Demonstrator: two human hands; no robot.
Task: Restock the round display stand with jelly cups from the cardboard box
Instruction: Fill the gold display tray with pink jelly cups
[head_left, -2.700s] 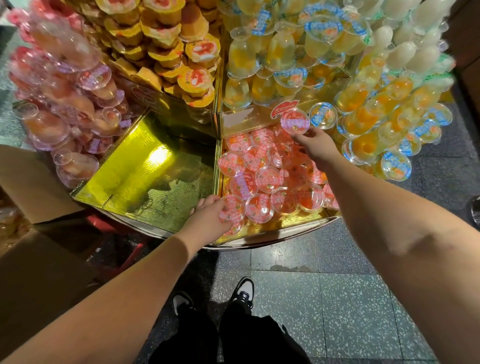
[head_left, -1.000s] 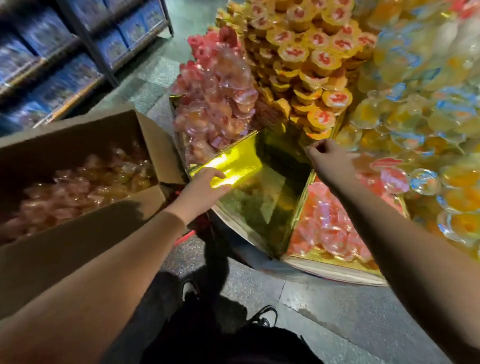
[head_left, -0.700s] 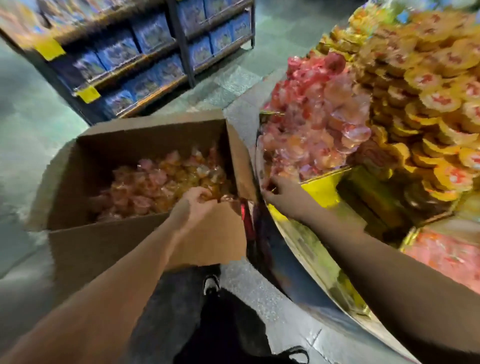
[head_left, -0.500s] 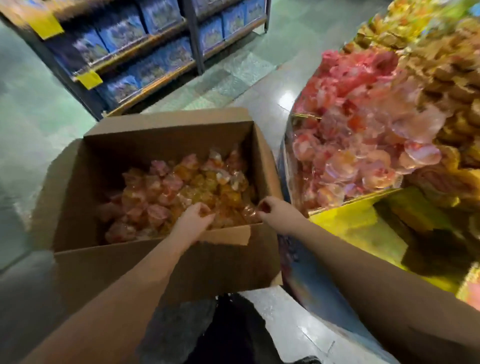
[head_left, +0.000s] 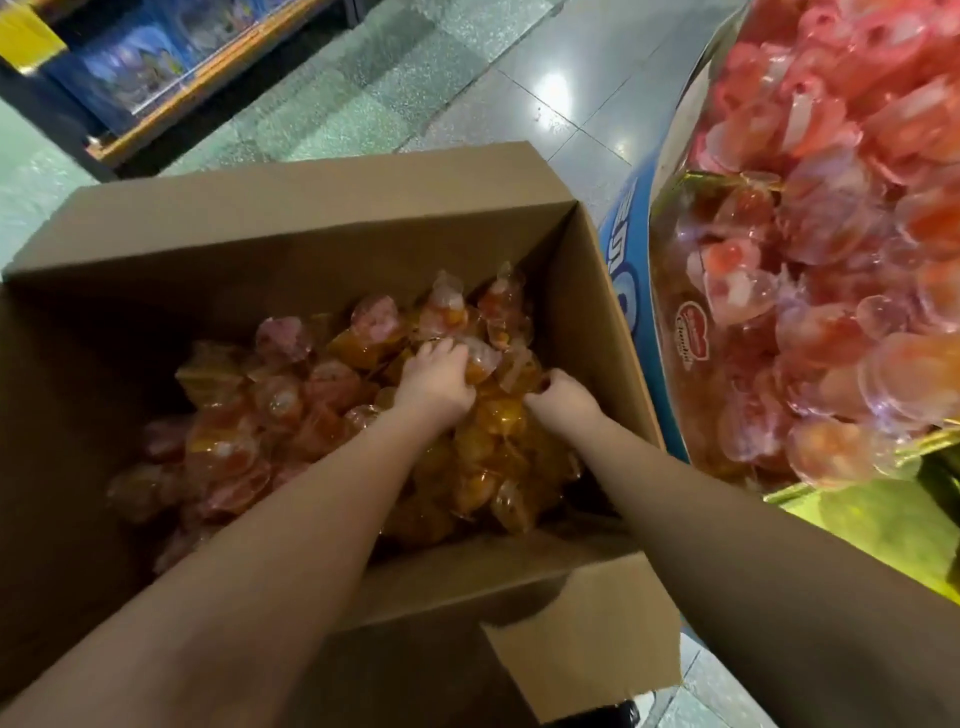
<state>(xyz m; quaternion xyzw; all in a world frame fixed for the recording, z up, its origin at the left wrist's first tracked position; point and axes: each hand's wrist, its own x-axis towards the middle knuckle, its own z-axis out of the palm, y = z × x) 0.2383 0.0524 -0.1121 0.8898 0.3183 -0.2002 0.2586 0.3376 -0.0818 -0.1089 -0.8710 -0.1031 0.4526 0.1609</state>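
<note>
Both hands are down in the cardboard box (head_left: 597, 291), left hand (head_left: 434, 382) and right hand (head_left: 563, 397) each curled around jelly cups (head_left: 291, 405) beside the display stand (head_left: 631, 270)

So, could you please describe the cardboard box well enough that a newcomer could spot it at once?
Find the round display stand with its blue rim and pink cups. Left of it on the floor stands the cardboard box, flaps open, the only brown container, full of loose orange and pink jelly cups.

Orange and pink jelly cups (head_left: 322, 395) fill a plain brown cardboard box (head_left: 311, 208).
</note>
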